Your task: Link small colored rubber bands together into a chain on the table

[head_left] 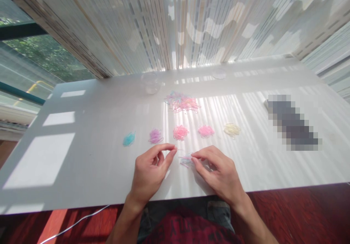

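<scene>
My left hand (150, 167) is closed in a pinch just in front of the sorted piles, with one thin, pale rubber band (179, 149) poking out from its fingertips. My right hand (220, 169) has its thumb and forefinger pressed together on a small loose bunch of mixed rubber bands (186, 160) lying near the table's front. Beyond the hands is a row of single-colour heaps: blue rubber bands (129, 138), purple ones (155, 136), coral-pink ones (180, 132), bright pink ones (206, 131) and yellow ones (232, 129).
Behind the row lies a larger mixed pile of rubber bands (182, 102). A clear round tub (151, 83) and a clear lid (219, 73) stand farther back on the white table (104, 174). A blurred-out dark object (292, 122) lies at right. Striped curtains (175, 25) hang behind.
</scene>
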The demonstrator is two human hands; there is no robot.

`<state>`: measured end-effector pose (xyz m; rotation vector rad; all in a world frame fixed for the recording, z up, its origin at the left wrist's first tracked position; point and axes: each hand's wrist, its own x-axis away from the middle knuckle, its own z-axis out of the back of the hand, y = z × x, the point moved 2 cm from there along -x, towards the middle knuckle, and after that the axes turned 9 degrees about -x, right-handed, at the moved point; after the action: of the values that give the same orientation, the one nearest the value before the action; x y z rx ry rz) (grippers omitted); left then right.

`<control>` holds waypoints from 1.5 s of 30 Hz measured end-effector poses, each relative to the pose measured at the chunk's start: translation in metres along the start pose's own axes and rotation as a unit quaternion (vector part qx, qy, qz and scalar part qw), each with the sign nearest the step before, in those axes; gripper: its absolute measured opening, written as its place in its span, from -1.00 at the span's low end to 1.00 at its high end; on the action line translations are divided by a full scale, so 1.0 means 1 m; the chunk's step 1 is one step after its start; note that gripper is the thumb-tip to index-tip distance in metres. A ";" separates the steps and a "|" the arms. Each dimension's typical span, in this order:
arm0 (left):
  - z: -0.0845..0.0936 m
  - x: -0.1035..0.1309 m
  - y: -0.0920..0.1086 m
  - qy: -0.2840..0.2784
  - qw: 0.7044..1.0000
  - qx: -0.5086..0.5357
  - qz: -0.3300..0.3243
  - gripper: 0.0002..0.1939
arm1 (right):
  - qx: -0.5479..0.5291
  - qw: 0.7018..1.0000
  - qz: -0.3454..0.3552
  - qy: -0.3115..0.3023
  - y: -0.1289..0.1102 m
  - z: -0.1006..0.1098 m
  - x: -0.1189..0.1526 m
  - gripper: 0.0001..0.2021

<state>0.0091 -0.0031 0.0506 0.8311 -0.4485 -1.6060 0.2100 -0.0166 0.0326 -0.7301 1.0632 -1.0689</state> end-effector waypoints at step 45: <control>-0.033 -0.003 0.024 -0.092 0.987 0.113 -0.062 -0.91 | -0.216 0.967 -0.096 0.094 0.015 0.015 0.013 -0.89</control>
<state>0.0493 -0.0004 0.0458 0.8969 -0.7343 -1.7776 0.2307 -0.0236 0.0202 -1.1143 1.4357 -1.0973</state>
